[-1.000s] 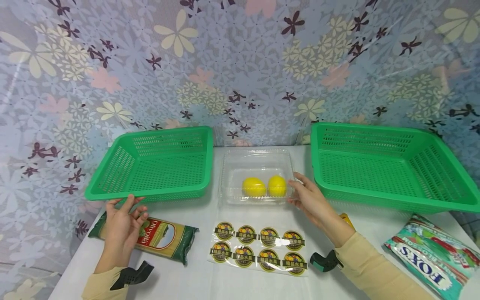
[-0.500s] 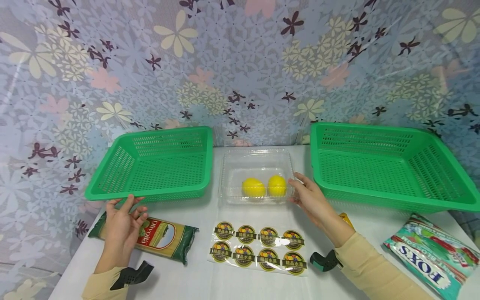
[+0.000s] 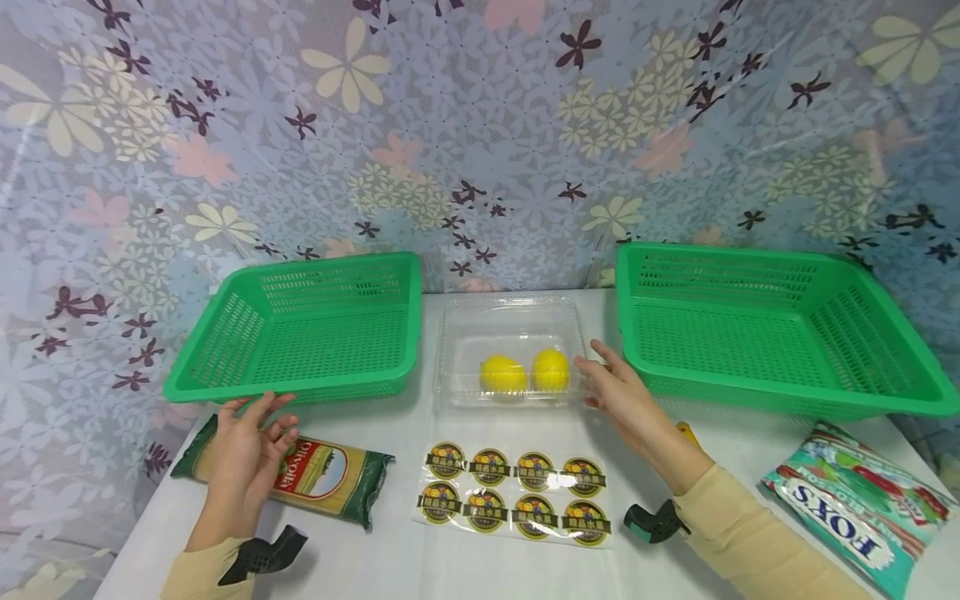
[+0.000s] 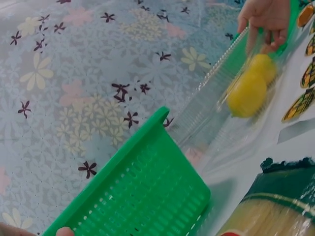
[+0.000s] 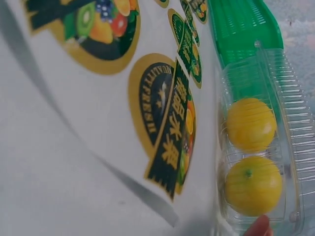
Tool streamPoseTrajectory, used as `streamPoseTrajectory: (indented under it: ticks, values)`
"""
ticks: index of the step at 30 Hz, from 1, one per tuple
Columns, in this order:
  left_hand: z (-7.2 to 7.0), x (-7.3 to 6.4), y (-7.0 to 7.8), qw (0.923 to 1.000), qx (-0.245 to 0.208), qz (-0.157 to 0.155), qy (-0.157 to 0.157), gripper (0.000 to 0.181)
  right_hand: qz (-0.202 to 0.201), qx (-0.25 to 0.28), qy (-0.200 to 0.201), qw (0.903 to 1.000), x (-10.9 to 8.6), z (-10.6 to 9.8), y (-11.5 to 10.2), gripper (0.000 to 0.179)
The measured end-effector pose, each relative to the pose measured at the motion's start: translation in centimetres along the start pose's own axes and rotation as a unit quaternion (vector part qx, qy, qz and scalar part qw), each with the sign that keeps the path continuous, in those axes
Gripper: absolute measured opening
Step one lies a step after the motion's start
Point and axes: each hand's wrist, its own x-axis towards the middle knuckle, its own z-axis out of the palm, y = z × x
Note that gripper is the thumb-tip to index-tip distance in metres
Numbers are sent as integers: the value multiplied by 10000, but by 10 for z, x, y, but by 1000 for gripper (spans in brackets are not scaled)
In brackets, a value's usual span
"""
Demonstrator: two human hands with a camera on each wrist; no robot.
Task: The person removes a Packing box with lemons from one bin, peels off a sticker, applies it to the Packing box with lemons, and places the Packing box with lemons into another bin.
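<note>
Two yellow lemons (image 3: pixel 551 370) sit in a lidded clear plastic clamshell box (image 3: pixel 510 321), its lid down, at the middle of the table. My right hand (image 3: pixel 621 410) is at the box's right side with loosely spread fingers; whether they touch it I cannot tell. One fingertip (image 5: pixel 259 227) shows by the box in the right wrist view. My left hand (image 3: pixel 247 454) is at the front rim of the left green basket (image 3: pixel 300 390), fingers loosely bent, the tips at or against the rim. Beneath that hand lies a pack of spaghetti (image 3: pixel 330 479), partly covered.
A sheet of round fruit stickers (image 3: pixel 513 493) lies in front of the box. At the right stands another green basket (image 3: pixel 780 390), with a teal FOX'S bag (image 3: pixel 855 508) before it. A yellow item (image 3: pixel 687 433) shows partly behind the right forearm. Floral cloth hangs behind.
The head view has shifted slightly. My right fingers have eased a little away from the box's side. The left hand and the lemons stay practically where they were.
</note>
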Motion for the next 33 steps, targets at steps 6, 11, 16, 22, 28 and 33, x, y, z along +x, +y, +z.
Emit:
streamPoseTrajectory:
  ticks: [6, 11, 16, 22, 28, 33]
  values:
    - [5, -7, -4, 9944, 694, -37, -802, 32, -142, -304, -41, 9994, -10, 0, 2, 87]
    - [14, -14, -11, 9815, 1382, -180, -1315, 32, -199, -1042, -153, 9942, -28, -3, 0, 92]
    - [25, -23, -19, 9547, 2287, -292, -1882, 43, -948, -2170, 15, 9716, -52, -5, 0, 91]
    - [39, -29, -27, 9192, 2952, -176, -2599, 52, -2472, -3430, 576, 9044, -81, 0, -3, 64]
    - [52, -28, -37, 8935, 3360, -52, -2979, 55, -2806, -3484, -307, 8939, -83, 19, -9, 40]
    - [62, -30, -42, 8778, 3713, 5, -3026, 57, -2474, -3307, -1342, 9008, -74, 41, -10, 41]
